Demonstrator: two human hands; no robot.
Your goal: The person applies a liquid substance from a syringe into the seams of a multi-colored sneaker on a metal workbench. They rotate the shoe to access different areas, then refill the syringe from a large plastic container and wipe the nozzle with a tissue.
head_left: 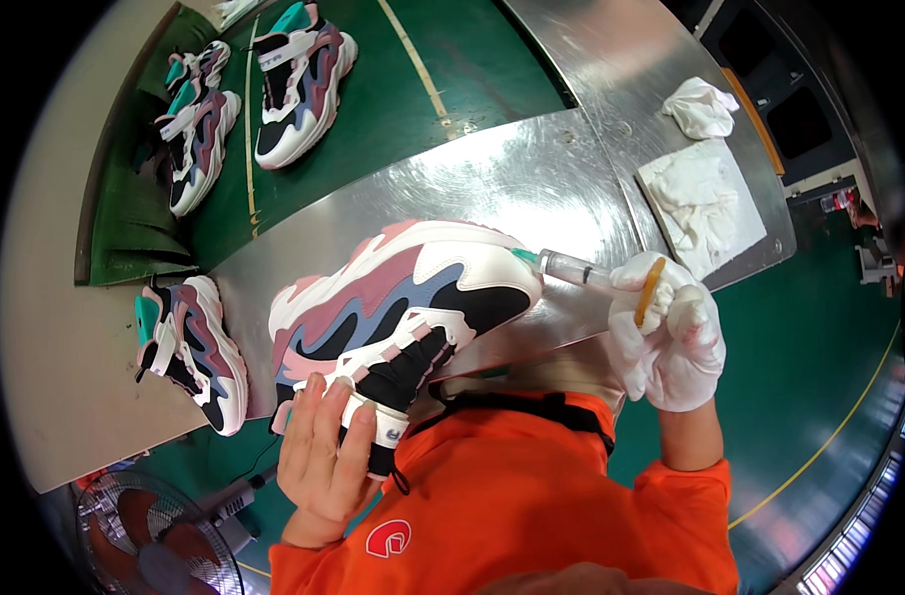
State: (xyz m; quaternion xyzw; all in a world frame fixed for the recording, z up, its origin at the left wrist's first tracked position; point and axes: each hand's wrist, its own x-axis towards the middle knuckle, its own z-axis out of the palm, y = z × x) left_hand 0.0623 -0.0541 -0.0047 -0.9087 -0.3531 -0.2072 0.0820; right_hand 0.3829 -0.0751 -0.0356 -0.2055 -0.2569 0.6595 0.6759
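Observation:
A chunky sneaker (358,302) in white, mauve, blue and black lies tilted over the metal table, its sole edge away from me. My bare left hand (324,456) grips it at the collar and white strap, fingers laid over the upper. In a white glove, my right hand (671,332) is closed around a clear syringe (571,268) with a yellowish plunger end. The syringe's green tip touches or nearly touches the seam between sole and upper at the toe. The glove hides part of the barrel.
Another sneaker (197,352) stands at the left, and more sneakers (304,84) sit on the green conveyor belt (472,64). A crumpled white cloth (700,107) and a wrinkled cloth on a white sheet (705,208) lie at the right. A fan (160,535) stands low at the left.

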